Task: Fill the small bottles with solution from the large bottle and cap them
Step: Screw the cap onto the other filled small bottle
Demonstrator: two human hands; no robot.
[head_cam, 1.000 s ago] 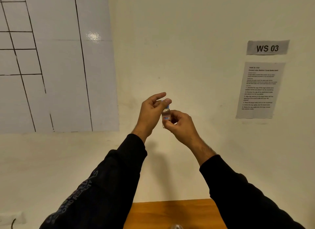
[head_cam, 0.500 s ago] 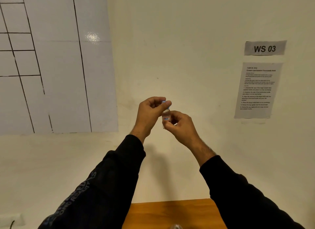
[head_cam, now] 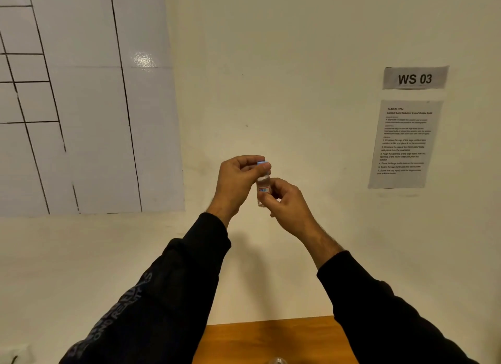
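Small bottle (head_cam: 263,188) held upright in the air, well above the desk (head_cam: 273,339), body pinched by fingers of the right hand (head_cam: 288,205). Blue cap (head_cam: 263,163) on its top, clamped by fingers of the left hand (head_cam: 238,180). Capping of this bottle probably underway. Large bottle not seen; other bottles impossible to judge.

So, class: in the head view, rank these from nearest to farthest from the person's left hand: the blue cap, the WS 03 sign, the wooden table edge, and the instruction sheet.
1. Blue cap: pinched in the left hand, atop the small bottle.
2. Wooden table: below, at the bottom edge of the frame.
3. Instruction sheet: on the wall, far right.
4. WS 03 sign: above the sheet, upper right.
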